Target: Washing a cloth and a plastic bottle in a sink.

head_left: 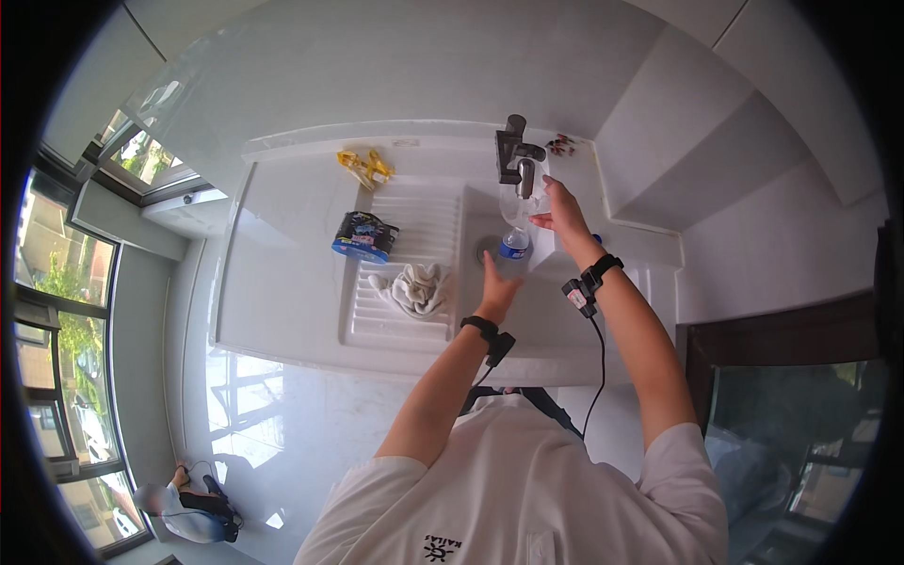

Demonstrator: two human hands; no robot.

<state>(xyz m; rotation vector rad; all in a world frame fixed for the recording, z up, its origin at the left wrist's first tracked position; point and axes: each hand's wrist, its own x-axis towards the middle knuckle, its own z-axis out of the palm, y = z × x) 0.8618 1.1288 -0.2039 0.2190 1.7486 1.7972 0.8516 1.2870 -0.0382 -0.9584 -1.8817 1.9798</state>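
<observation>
Over the sink basin point(476, 212), my left hand point(500, 288) is wrapped round a clear plastic bottle point(514, 247) with a blue label. The bottle's neck points away from me, toward the faucet. Its lower end is partly hidden by my fingers. My right hand point(565, 220) is closed right by the spout of the dark grey faucet point(525, 177), its fingers round a see-through, pale thing point(539, 200) whose kind I cannot make out. Both wrists wear black straps with small devices and cables.
On the ribbed drainboard point(386, 325) left of the basin lie a crumpled pale cloth point(414, 289) and a dark blue package point(365, 236). Behind them is a yellow crumpled wrapper point(365, 169). Small red items point(561, 145) sit behind the faucet. A person point(193, 513) is at the lower left.
</observation>
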